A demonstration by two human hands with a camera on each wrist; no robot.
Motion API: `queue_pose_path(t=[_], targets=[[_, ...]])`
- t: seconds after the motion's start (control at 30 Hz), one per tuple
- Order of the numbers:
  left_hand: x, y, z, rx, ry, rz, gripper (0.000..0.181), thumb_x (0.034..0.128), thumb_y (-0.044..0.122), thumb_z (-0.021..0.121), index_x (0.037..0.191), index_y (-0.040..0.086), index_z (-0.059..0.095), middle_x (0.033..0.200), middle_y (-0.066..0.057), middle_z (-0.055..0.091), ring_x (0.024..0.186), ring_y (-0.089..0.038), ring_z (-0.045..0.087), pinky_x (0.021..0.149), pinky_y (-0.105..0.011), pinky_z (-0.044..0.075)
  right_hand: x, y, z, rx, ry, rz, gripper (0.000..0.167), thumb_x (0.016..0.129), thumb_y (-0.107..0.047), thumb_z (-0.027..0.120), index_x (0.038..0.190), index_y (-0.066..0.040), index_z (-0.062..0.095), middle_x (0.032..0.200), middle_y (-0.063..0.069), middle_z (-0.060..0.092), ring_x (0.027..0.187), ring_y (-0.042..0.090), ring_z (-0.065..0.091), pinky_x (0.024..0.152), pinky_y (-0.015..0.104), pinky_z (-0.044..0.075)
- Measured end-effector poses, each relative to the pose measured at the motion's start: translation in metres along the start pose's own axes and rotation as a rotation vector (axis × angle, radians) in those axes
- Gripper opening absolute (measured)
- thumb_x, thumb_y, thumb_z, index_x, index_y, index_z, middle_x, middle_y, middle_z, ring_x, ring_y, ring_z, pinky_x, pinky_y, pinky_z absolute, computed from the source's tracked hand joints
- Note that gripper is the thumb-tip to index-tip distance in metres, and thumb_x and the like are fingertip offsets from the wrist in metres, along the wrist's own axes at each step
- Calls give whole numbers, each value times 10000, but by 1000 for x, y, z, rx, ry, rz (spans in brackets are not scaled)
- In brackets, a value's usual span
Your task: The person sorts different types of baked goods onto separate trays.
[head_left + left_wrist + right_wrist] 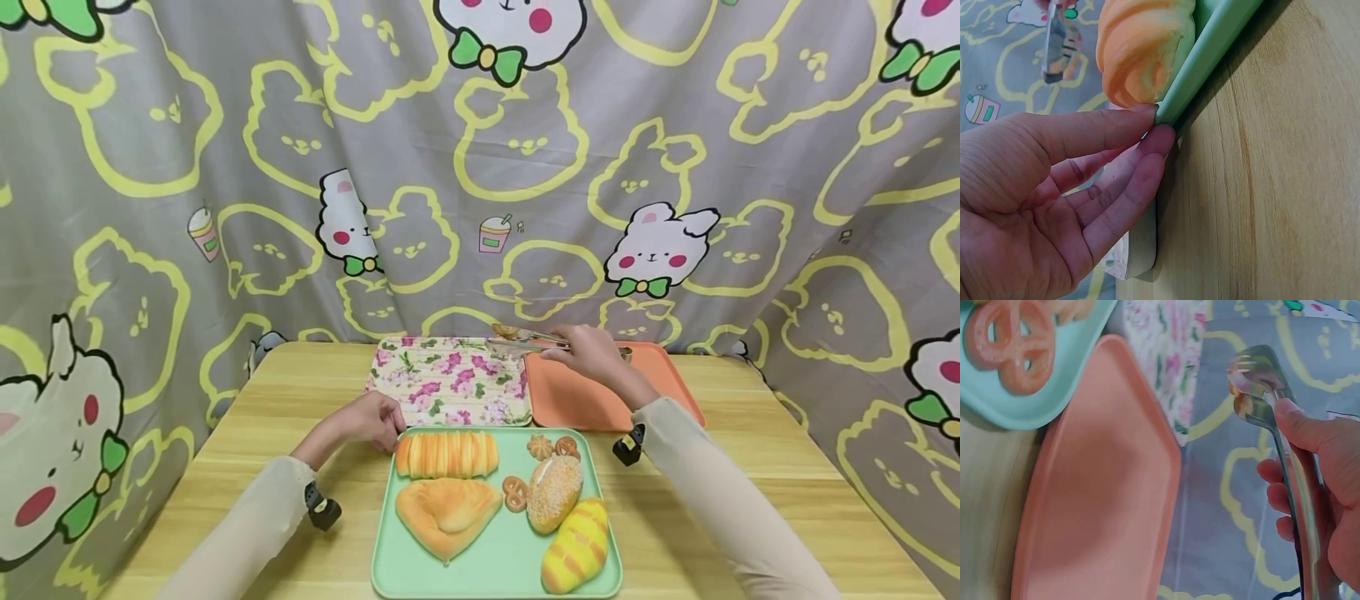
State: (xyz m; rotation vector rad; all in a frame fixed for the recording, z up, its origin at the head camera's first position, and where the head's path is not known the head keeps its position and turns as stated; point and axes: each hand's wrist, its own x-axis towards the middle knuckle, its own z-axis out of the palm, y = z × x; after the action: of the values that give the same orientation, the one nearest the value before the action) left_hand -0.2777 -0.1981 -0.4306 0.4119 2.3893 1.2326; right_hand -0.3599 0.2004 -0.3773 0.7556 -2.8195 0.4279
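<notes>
— Aiming metal tongs (1304,487) where?
— Leftward, near floral tray (405,367)'s far right corner, lengthwise roughly parallel to table (300,383)'s far edge, gripped in right hand (592,354)
— Counting?
— Four breads (450,510), two pretzels (1025,381), one cookie (540,447) on green tray (487,575), pinched at far left corner by left hand (371,419)

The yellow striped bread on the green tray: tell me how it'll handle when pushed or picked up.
The yellow striped bread may roll if pushed, being plump and rounded. The raised rim of the green tray close by might check that. Its thick body probably won't flop when lifted.
</notes>
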Motion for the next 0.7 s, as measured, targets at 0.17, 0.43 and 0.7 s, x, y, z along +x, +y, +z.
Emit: queue_pose_path(t=[0.17, 0.43, 0.7], targets=[[0, 0, 1, 1, 5, -6, 228, 725, -117, 749, 927, -96, 647, 749, -131, 702, 629, -102, 609, 617, -302, 583, 10, 4, 11, -16, -7, 21, 489, 946, -437, 688, 1241, -47, 683, 851, 76, 730, 564, 132, 567, 486, 284, 388], [0, -4, 1, -10, -1, 14, 224, 720, -114, 742, 920, -108, 640, 716, -82, 676, 622, -88, 596, 595, -283, 572, 19, 8, 25, -29, -37, 74, 504, 958, -454, 672, 1273, -59, 676, 952, 100, 752, 565, 136, 554, 476, 267, 358], [1, -3, 0, -9, 10, -6, 215, 725, -114, 737, 918, -97, 644, 696, -32, 653, 626, -96, 593, 593, -272, 564, 22, 13, 31, -57, -57, 106, 502, 954, -470, 673, 1231, -52, 675, 892, 83, 724, 590, 151, 553, 490, 269, 364]])
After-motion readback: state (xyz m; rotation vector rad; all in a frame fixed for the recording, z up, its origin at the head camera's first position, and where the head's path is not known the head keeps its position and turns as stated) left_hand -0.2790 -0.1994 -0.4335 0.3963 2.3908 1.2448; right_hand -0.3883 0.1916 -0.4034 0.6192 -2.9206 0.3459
